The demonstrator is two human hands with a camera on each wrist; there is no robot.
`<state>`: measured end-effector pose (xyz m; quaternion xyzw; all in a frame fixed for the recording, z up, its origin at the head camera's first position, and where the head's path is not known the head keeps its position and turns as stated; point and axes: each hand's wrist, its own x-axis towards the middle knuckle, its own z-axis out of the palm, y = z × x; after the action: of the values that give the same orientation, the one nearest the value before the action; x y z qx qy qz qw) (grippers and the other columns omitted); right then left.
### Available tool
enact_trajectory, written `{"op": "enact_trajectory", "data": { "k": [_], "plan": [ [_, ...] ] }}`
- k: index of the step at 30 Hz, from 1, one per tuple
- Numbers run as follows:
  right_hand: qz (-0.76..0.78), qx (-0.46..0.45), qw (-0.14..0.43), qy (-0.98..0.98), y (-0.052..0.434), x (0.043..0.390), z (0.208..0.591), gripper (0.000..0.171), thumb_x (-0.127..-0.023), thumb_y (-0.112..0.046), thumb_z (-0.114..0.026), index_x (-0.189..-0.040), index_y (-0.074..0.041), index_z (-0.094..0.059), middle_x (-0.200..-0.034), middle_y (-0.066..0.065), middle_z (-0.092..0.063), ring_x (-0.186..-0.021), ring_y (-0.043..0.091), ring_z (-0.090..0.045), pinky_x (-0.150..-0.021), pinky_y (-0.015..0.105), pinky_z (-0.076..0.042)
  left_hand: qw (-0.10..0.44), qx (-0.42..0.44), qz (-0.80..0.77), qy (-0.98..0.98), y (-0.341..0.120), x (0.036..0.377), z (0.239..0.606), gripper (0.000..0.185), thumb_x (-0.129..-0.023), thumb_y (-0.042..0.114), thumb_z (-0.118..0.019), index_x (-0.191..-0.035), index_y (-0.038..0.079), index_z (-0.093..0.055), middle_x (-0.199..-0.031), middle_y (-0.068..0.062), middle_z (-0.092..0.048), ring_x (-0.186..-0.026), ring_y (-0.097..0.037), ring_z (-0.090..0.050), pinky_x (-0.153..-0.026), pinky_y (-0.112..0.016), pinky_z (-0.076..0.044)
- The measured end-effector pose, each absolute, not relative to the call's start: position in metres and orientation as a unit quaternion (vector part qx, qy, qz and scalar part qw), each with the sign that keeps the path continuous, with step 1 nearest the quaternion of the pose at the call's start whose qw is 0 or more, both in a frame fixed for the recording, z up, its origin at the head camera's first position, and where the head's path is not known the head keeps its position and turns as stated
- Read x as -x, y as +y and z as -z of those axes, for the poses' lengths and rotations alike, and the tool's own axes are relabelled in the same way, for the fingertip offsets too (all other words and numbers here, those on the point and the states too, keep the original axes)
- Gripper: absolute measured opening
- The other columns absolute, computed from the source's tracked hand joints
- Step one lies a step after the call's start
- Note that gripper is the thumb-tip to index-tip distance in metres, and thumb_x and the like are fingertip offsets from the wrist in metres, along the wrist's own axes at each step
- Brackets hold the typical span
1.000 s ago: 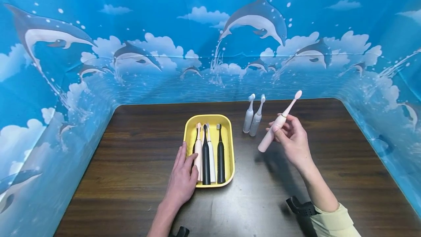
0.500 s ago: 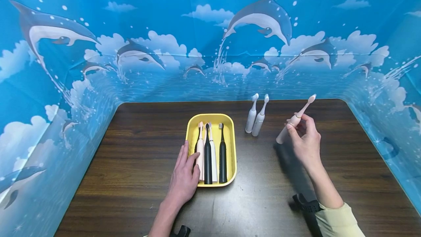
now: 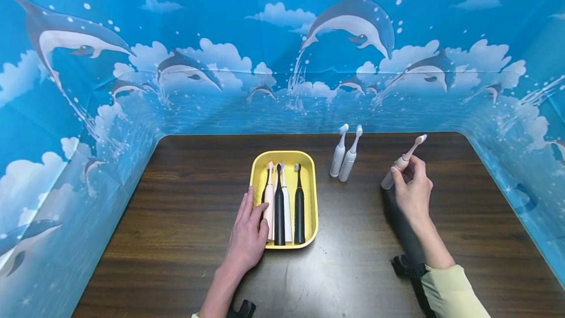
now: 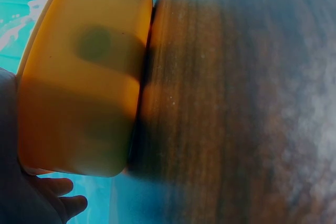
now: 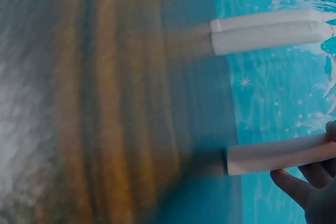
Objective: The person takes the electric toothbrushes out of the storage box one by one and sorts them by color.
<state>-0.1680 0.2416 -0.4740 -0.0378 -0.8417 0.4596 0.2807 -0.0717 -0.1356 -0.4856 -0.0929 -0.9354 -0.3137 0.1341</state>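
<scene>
My right hand (image 3: 411, 186) pinches a pink electric toothbrush (image 3: 402, 162) near its neck; it stands tilted with its base on the dark wooden table (image 3: 185, 180) at the right, and the right wrist view shows its handle (image 5: 281, 153) by my fingertips (image 5: 294, 186). Two white toothbrushes (image 3: 345, 155) stand upright to its left, their handles (image 5: 268, 30) also in the right wrist view. My left hand (image 3: 248, 234) lies flat against the front left corner of a yellow tray (image 3: 309, 161), (image 4: 79, 77) holding several toothbrushes, pink, black and white.
Blue dolphin-print cloth (image 3: 282, 48) walls the table on the left, back and right. Bare wood lies left of the tray and along the front edge. A dark wrist strap (image 3: 408, 265) shows on my right forearm.
My right hand carried the pink toothbrush rightward and down, from lifted and slanted in the air until its base met the table. My left hand stayed at the tray.
</scene>
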Motion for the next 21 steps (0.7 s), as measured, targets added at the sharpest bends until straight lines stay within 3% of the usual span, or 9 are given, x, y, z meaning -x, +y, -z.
{"op": "enact_trajectory", "data": {
  "k": [6,12,17,21],
  "plan": [
    [-0.451,0.034,0.288,-0.844,0.2441,0.1707,0.4797,0.040,-0.096,-0.001,-0.068,-0.132,0.006,-0.051,-0.120,0.021,-0.068,-0.107,0.035,-0.069,-0.083,0.011,-0.047,0.134,0.095,0.315,-0.935,-0.1362,0.0717,0.4854,0.034,-0.096,0.008,-0.056,-0.127,0.000,-0.066,-0.165,-0.024,-0.025,-0.150,-0.043,-0.027,-0.117,-0.056,-0.030],
    [-0.439,0.025,0.285,-0.852,0.2431,0.1721,0.4806,0.042,-0.092,0.004,-0.069,-0.130,0.006,-0.051,-0.117,0.024,-0.068,-0.106,0.038,-0.070,-0.087,0.028,-0.057,0.131,0.094,0.315,-0.935,-0.1361,0.0716,0.4852,0.034,-0.096,0.007,-0.056,-0.128,0.000,-0.066,-0.165,-0.024,-0.025,-0.150,-0.044,-0.027,-0.117,-0.056,-0.030],
    [-0.445,0.033,0.288,-0.847,0.2430,0.1713,0.4812,0.048,-0.090,0.006,-0.070,-0.133,0.006,-0.049,-0.121,0.025,-0.066,-0.108,0.039,-0.068,-0.087,0.015,-0.052,0.122,0.087,0.315,-0.937,-0.1352,0.0711,0.4844,0.035,-0.096,0.008,-0.056,-0.128,0.000,-0.066,-0.166,-0.023,-0.024,-0.150,-0.043,-0.027,-0.118,-0.056,-0.029],
    [-0.465,0.044,0.286,-0.837,0.2412,0.1696,0.4793,0.058,-0.090,0.002,-0.071,-0.142,0.002,-0.043,-0.131,0.022,-0.060,-0.113,0.036,-0.065,-0.094,0.025,-0.054,0.129,0.089,0.316,-0.936,-0.1362,0.0709,0.4845,0.034,-0.096,0.008,-0.057,-0.127,0.000,-0.066,-0.165,-0.023,-0.025,-0.149,-0.044,-0.028,-0.117,-0.057,-0.030]
  ]
}}
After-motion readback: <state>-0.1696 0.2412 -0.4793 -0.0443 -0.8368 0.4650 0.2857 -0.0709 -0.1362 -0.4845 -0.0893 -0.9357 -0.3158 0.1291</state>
